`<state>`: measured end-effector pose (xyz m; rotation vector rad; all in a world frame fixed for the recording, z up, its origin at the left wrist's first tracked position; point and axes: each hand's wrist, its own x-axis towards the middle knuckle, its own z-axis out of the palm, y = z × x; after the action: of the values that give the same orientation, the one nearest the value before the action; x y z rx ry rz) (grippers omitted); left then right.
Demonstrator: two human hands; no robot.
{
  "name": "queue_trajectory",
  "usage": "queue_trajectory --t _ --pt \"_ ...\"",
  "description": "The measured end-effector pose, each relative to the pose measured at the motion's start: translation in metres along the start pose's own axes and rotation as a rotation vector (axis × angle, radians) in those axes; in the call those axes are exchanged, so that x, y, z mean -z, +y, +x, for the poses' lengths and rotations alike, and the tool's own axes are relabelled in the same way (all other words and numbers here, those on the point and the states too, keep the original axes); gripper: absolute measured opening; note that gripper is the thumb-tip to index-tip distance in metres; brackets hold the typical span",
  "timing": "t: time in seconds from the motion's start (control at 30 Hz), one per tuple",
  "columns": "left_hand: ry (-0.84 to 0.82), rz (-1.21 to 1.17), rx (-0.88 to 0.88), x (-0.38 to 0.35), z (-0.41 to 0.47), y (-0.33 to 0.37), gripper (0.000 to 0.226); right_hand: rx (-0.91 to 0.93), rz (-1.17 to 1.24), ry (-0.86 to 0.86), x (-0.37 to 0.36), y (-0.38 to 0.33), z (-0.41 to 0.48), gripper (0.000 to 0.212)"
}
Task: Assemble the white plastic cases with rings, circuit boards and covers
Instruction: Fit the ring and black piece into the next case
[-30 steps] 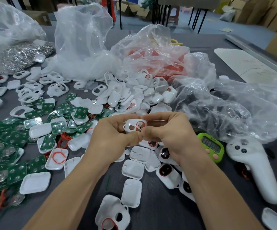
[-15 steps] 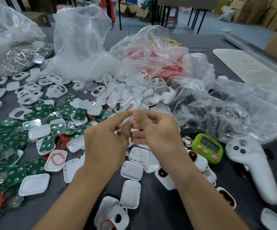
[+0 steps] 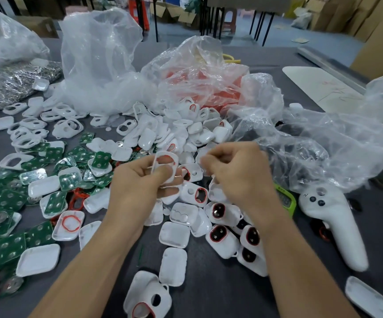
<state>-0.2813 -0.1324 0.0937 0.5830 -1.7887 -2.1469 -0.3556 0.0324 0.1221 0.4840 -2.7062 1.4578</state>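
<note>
Left hand (image 3: pixel 137 189) grips a white rounded plastic case (image 3: pixel 163 173), a thin red ring (image 3: pixel 171 157) seated in it, tilted up off the dark grey worktop (image 3: pixel 208 283). Right hand (image 3: pixel 241 177) hovers just beside it, fingers curled and blurred, so I can't tell if they pinch anything. Green square circuit boards (image 3: pixel 6 200) lie left of the left hand, flat white plastic covers (image 3: pixel 174 235) below both.

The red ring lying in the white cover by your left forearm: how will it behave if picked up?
The red ring looks thin and uneven in outline, so probably floppy and very light. It lies loose in the white cover, so a push would likely slide both. A fingertip pinch seems the safer grip.
</note>
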Motion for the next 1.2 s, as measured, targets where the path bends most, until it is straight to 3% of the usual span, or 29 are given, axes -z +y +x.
queue_trajectory --t 0.07,0.27,0.37,0.57,0.67,0.83,0.87,0.97,1.03,1.1,1.2 --pt "0.063 -0.084 0.028 0.004 0.004 0.002 0.016 -0.018 -0.159 -0.010 0.020 0.002 0.005 0.012" --pt "0.161 -0.208 0.022 0.018 0.015 0.007 0.012 -0.151 -0.571 -0.300 0.029 -0.004 -0.001 0.015" --pt "0.198 -0.233 0.016 0.028 0.018 0.010 0.015 -0.167 -0.689 -0.303 0.026 -0.010 -0.001 0.016" --pt "0.262 -0.276 0.012 0.036 0.022 0.013 0.032 -0.038 -0.568 -0.077 0.017 -0.016 0.016 0.031" --pt "0.240 -0.212 -0.003 0.033 0.020 0.012 0.032 0.006 -0.452 0.143 0.036 -0.015 0.028 0.031" --pt "0.163 -0.095 -0.018 0.023 0.017 0.006 0.030 0.013 -0.455 0.500 0.079 -0.004 0.042 0.027" --pt "0.143 -0.070 -0.023 0.020 0.015 0.004 0.030 -0.032 -0.537 0.483 0.089 0.002 0.051 0.028" --pt "0.088 -0.008 -0.036 0.013 0.013 0.000 0.033 -0.297 -0.863 -0.036 0.102 0.012 0.071 0.028" --pt "0.058 0.037 -0.047 0.011 0.011 -0.002 0.036 -0.347 -0.769 -0.271 0.093 0.015 0.076 0.040" --pt "0.033 0.082 -0.060 0.009 0.010 -0.003 0.040 -0.259 -0.808 -0.303 0.081 0.020 0.085 0.047" --pt "0.018 0.107 -0.067 0.008 0.010 -0.004 0.044 -0.138 -0.891 -0.233 0.071 0.030 0.091 0.038"
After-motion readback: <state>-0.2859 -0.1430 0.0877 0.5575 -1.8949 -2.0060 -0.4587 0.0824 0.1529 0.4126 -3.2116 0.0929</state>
